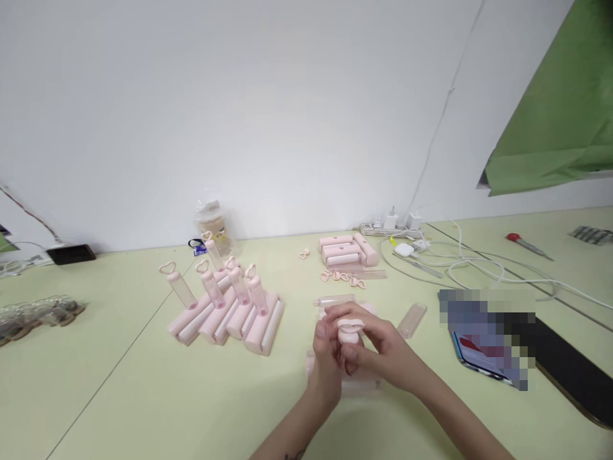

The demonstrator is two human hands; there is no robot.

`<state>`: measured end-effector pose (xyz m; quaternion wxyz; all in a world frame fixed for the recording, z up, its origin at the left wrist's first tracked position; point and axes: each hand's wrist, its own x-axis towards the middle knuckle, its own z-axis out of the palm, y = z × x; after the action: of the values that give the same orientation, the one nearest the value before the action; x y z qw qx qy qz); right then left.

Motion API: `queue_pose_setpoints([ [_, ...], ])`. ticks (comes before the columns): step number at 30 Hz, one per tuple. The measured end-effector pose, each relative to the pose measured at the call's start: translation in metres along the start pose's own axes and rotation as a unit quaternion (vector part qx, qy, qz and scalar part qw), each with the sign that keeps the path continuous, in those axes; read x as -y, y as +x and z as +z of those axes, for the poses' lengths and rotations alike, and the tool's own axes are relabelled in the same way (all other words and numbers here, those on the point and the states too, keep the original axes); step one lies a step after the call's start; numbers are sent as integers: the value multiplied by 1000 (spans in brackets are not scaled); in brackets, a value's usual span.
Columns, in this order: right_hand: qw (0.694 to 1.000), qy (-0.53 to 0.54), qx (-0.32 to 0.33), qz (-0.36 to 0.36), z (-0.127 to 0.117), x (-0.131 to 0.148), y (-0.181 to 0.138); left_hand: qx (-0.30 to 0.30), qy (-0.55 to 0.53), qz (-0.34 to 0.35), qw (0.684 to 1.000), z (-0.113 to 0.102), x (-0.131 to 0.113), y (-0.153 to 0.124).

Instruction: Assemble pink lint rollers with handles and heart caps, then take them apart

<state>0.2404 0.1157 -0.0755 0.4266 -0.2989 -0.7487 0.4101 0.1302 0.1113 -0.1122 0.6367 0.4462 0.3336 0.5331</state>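
Observation:
My right hand (378,345) pinches a pale pink cap with a heart-shaped loop (351,327) between thumb and fingers. Pressed close beside it, my left hand (326,358) is closed with its fingers curled; whatever is inside is hidden. Beneath both hands lies a pink cylinder (359,385), mostly covered. A clear tube (338,299) rests just behind the hands, and another clear tube (412,321) lies to their right. On the left, several pink cylinders with white strips (261,329) bear upright or leaning clear tubes with heart-loop caps (178,285).
Behind the hands are stacked pink cylinders (345,250) and loose heart-loop caps (340,276). White cables (469,262), a power strip (378,230) and a red-handled tool (527,245) are at right. A phone (479,361) and a black slab (569,370) lie nearer. A plastic bag (214,227) stands by the wall.

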Motion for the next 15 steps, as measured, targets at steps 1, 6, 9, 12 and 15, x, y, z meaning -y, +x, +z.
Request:
queue_pose_setpoints([
  [1, 1000, -5, -2, 0, 2, 0, 0, -2, 1, 4, 1000, 0, 1, 0],
  [6, 1000, 1, -3, 23, 5, -6, -5, 76, 75, 49, 993, -7, -20, -9],
  [9, 999, -14, 7, 36, -10, -12, -14, 120, 285, 89, 947, -19, -47, -22],
  [12, 998, -45, -40, 28, -34, -18, -20, 143, 465, 79, 870, -39, -56, -39],
  [15, 984, -131, -117, 42, -54, -22, -17, 141, 552, 74, 818, -64, -37, -54],
])
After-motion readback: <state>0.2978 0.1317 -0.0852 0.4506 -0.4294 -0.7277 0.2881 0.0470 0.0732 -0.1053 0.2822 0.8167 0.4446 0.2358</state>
